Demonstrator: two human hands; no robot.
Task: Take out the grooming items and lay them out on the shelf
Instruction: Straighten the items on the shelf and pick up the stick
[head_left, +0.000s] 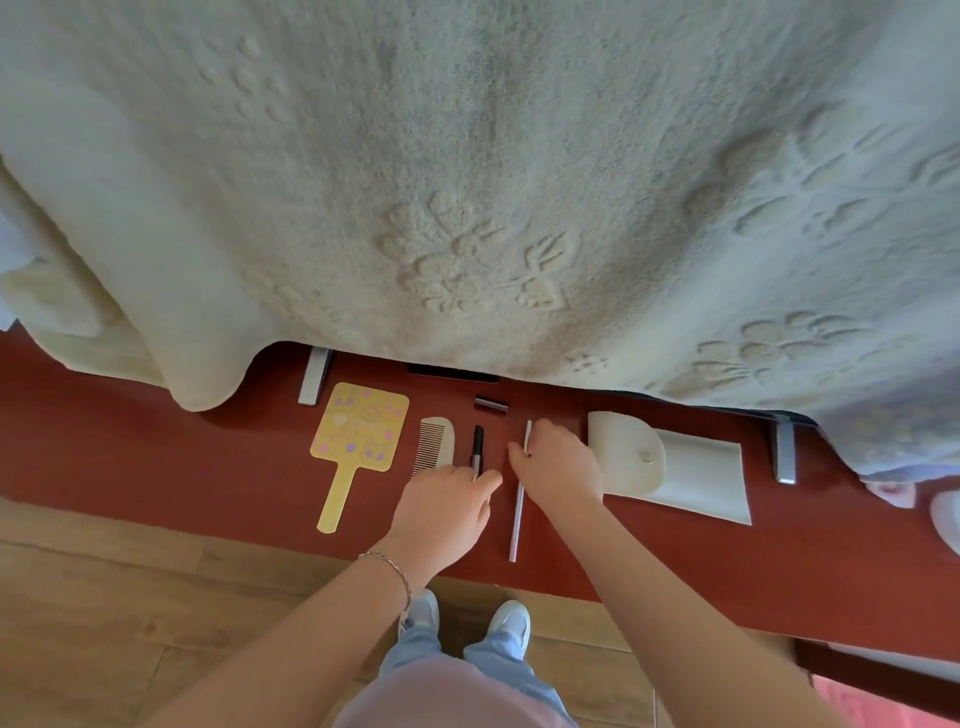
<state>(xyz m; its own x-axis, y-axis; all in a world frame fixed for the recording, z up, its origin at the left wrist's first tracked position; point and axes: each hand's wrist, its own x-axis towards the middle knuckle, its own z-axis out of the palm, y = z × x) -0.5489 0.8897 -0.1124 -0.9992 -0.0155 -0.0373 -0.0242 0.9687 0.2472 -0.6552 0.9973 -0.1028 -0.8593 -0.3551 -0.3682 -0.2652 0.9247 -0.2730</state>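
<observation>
Your right grip (556, 462) pinches the thin stick (518, 512), long axis running from shelf (156, 447) front edge to back, while your left grip (447, 506) pinches the black pen (477, 447) alongside

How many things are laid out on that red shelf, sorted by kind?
Hand mirror, yellow: 1
Comb, white: 1
Black pen-like stick: 1
Small dark cap: 1
Long thin silver stick: 1
White pouch, flap open: 1
Total: 6
</observation>
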